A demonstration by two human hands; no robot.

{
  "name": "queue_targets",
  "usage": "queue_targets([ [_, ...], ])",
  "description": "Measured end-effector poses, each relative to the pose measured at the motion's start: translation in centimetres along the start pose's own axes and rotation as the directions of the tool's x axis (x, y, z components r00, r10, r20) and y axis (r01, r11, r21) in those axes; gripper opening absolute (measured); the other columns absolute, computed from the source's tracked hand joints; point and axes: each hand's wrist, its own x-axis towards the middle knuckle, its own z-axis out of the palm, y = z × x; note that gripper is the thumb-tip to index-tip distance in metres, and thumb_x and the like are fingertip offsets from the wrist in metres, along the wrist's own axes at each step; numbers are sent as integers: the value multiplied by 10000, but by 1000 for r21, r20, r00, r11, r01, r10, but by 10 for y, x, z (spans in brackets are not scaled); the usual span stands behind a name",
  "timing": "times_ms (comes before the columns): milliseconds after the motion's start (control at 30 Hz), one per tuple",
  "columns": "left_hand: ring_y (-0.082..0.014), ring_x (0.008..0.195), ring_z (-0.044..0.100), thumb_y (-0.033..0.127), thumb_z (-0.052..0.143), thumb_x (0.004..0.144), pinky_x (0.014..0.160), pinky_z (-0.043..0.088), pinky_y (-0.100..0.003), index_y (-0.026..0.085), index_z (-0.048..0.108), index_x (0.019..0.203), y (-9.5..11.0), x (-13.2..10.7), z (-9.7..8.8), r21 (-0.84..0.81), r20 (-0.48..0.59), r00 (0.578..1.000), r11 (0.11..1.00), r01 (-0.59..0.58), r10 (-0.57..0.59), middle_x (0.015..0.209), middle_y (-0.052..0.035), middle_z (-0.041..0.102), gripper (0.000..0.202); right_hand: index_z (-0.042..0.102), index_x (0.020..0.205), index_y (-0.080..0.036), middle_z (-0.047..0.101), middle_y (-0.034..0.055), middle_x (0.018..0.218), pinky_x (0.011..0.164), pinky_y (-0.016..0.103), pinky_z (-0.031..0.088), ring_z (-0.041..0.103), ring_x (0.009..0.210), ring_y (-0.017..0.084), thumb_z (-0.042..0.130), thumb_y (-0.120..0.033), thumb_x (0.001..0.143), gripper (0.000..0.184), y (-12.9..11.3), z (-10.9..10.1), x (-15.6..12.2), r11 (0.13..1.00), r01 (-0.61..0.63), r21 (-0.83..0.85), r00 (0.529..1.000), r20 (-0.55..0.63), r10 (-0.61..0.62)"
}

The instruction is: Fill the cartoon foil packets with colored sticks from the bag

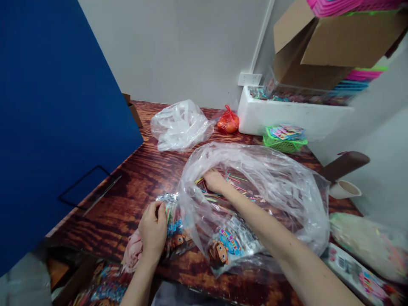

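My left hand (153,228) is closed on the upper edge of a shiny printed packet (175,231), thumb on top; thin coloured sticks show in its upper part. My right hand (214,180) reaches into a large clear plastic bag (306,204) that lies open on the table. Its fingers curl around thin coloured sticks (200,180), a few yellowish ones poking out at the left; the fingertips are partly hidden. More loose coloured sticks (237,182) lie around this hand. A second printed packet (228,242) with a cartoon face lies at the bag's near side, under my right forearm.
Behind are a crumpled clear bag (181,125), a red bag of orange fruit (228,122), a green basket of cards (285,139) and a white foam box (287,114) under a carton (338,40). A blue panel (63,119) borders the left. At right stands a paper cup (344,190).
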Motion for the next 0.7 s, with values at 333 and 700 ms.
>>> queue_targets([
  [333, -229, 884, 622, 395, 435, 931, 788, 449, -324, 207, 623, 948, 0, 3, -1, 27, 4, 1000, 1000, 12, -12, 940, -47, 673, 268, 605, 1156, -73, 629, 200, 1189, 959, 393, 391, 554, 1087, 280, 383, -135, 930, 323, -3, -2, -7, 992, 100, -78, 995, 35, -97],
  [700, -308, 1125, 548, 476, 416, 931, 989, 434, -465, 139, 476, 1328, -1, -9, -9, 75, 28, 997, 994, -77, 75, 1202, -152, 591, 525, 670, 1079, -158, 663, 107, 1059, 838, 273, 411, 595, 965, 204, 421, -131, 932, 291, 11, -18, -38, 998, -24, 64, 997, 72, 20],
])
